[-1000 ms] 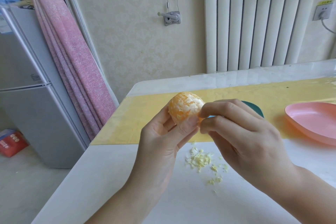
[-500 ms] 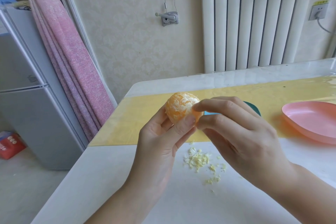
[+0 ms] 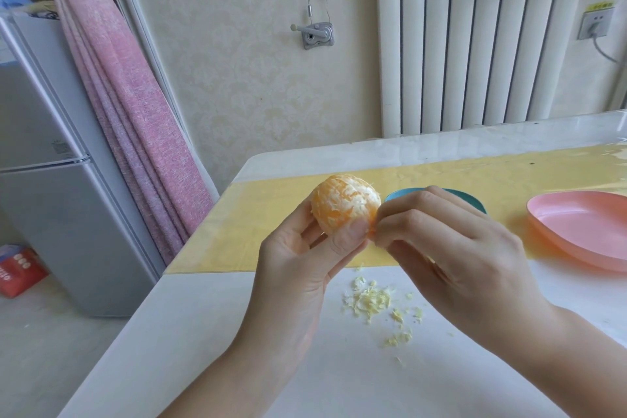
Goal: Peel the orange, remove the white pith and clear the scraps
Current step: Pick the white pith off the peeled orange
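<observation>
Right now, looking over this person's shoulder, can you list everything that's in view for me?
orange: one, peeled, orange with white pith, held above the table
pith scraps: one loose pile, pale yellow, on the table below the hands
pink dish: one, pink, on the table at the right
teal dish: one, teal, mostly hidden behind the right hand
mat: one, yellow, across the table
table: one, white, foreground
fridge: one, grey, left
curtain: one, pink, beside the fridge
radiator: one, white, back wall
socket: one, white, wall at upper right
box: one, red, floor at left
left hand: one, grips the orange
right hand: one, pinches at the orange's right side
</observation>
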`<state>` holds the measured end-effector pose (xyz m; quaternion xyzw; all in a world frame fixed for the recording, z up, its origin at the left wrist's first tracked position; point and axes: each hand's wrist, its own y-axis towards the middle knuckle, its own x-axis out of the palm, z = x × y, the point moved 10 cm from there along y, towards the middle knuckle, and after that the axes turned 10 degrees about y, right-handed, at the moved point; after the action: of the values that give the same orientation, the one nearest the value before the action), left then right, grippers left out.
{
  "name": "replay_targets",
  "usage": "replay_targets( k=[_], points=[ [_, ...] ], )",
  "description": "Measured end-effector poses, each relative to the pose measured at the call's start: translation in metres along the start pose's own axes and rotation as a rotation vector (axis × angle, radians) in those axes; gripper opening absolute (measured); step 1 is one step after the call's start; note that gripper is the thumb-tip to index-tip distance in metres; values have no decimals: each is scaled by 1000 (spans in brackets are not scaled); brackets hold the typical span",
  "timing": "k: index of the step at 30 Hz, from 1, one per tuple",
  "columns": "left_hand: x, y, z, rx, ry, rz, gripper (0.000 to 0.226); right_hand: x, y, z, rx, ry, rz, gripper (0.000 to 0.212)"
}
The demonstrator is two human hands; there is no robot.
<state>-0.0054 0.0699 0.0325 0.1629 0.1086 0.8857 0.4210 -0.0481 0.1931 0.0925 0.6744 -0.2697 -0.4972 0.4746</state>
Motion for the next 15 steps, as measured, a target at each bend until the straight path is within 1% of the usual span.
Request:
replay_targets(
  k=[4,8,13,15],
  points=[
    [0,1,2,-5,35,-15,35,-3,3,-1,-26,-5,-18,9],
    [-4,2,-3,-43,78,-5,39,1,1,-2,-54,-4,-60,12],
    [-5,5,-11,-136,163,-56,30,15,-2,5,-40,27,-233,5],
    [-6,6,-13,-155,184,-63,32,18,-3,8,-15,38,-273,10]
  ],
)
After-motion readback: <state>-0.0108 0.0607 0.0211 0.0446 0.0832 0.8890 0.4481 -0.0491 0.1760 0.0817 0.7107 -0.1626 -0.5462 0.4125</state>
